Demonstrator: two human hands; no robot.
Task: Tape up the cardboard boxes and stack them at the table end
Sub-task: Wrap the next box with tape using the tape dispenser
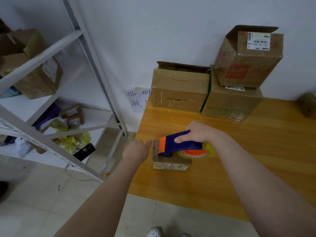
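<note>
A small flat cardboard box lies near the left edge of the wooden table. My right hand grips the blue and orange tape dispenser, whose orange front end rests on the box top. The clear tape roll hangs over the box's right side. My left hand holds the box's left side, thumb against its top edge. At the table's far end stand a brown box with raised flaps, a larger green-printed box and a tilted red-printed box on top of it.
A white metal shelf rack with parcels, yellow bags and a black phone stands left of the table. Another small box sits at the right edge of view. A paper sign hangs on the wall. Tiled floor lies below.
</note>
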